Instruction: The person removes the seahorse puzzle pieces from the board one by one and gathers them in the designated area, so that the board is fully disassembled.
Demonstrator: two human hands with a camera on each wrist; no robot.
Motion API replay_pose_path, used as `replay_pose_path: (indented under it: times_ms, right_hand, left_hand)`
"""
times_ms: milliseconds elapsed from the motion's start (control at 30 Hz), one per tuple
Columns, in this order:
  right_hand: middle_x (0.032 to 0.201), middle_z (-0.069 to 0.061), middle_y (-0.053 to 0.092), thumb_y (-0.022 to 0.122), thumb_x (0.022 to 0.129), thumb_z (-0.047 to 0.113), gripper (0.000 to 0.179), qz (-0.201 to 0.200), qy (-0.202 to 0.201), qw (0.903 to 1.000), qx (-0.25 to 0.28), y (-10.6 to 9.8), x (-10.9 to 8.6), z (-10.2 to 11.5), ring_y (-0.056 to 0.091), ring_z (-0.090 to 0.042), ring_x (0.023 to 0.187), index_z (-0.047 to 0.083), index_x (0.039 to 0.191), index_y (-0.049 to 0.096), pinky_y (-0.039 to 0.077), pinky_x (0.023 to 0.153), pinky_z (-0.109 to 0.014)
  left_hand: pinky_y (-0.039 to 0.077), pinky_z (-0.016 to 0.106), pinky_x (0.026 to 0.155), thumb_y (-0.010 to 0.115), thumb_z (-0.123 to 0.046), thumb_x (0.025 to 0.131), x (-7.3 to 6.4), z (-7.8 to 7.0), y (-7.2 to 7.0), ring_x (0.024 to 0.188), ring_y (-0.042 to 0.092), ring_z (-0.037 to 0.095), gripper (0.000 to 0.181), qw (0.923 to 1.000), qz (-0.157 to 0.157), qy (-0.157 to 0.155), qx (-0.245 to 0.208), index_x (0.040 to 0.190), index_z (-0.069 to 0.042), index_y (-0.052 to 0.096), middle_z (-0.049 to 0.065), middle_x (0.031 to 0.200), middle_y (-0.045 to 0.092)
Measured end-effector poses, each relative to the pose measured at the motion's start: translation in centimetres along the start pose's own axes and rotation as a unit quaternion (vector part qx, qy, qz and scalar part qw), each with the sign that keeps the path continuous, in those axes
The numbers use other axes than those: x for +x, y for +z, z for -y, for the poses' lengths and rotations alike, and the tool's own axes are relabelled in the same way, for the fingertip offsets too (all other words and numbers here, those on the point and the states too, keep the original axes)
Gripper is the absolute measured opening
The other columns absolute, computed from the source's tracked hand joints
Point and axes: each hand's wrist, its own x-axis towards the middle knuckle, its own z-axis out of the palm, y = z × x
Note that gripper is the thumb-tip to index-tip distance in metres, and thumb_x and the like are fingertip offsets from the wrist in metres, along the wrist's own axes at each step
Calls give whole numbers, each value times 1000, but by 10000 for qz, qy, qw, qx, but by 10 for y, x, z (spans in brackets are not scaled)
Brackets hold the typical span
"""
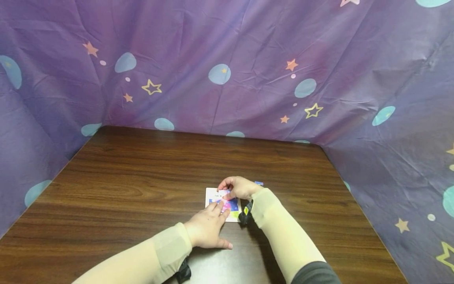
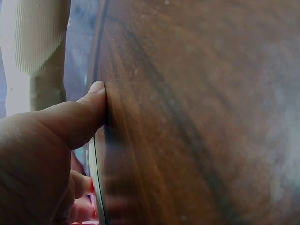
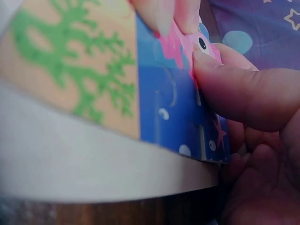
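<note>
A small jigsaw puzzle (image 1: 210, 192) with a white border lies on the table, showing blue water, green seaweed and a pink sea creature. My right hand (image 1: 241, 187) pinches a puzzle piece (image 3: 214, 52) with pink and an eye on it between thumb and fingers, at the puzzle's upper part. My left hand (image 1: 207, 227) is spread, its fingertips resting on the puzzle's left and middle while the thumb points away over the wood. Joint lines between pieces show on the blue area in the right wrist view. Fingers hide part of the picture.
A small blue piece (image 1: 259, 183) lies on the table just beyond the right wrist. The brown wooden table (image 1: 142, 169) reaches back to a purple cloth (image 1: 184, 90) with stars and spots, which also hangs along the sides. Black straps circle both wrists.
</note>
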Motion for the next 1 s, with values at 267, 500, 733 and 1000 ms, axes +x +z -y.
replay_pose_path:
  times_ms: [267, 500, 733, 1000]
  right_hand:
    - [101, -7, 62, 55, 70, -24, 47, 113, 219, 9992, 311, -3, -4, 2, 54, -17, 92, -3, 111, 65, 47, 78, -25]
    - [99, -7, 61, 54, 66, -27, 52, 182, 261, 9988, 376, -4, -5, 3, 52, -18, 90, -3, 111, 65, 46, 74, -23]
    - [97, -5, 58, 55, 66, -27, 50, 239, 209, 9990, 314, -4, -4, 5, 50, -18, 90, -1, 107, 64, 44, 75, -24]
    - [96, -4, 58, 56, 67, -26, 50, 200, 272, 9980, 531, -5, -2, -1, 50, -18, 90, 0, 108, 65, 44, 76, -25]
  left_hand:
    - [34, 41, 110, 60, -73, 76, -1, -1, -2, 136, 34, 33, 98, 10000, 17, -6, -37, 145, -5, 41, 21, 151, 32]
    - [34, 42, 110, 60, -73, 76, 0, -1, -1, 137, 32, 33, 98, 9999, 70, -43, -85, 146, -6, 41, 21, 152, 31]
    - [34, 42, 109, 60, -73, 76, 0, 0, -1, 137, 32, 33, 98, 9999, 65, -63, -97, 146, -7, 41, 20, 152, 31]
    - [35, 43, 109, 60, -72, 76, 0, 0, 0, 138, 32, 34, 98, 9999, 56, -61, -120, 146, -6, 41, 20, 152, 31]
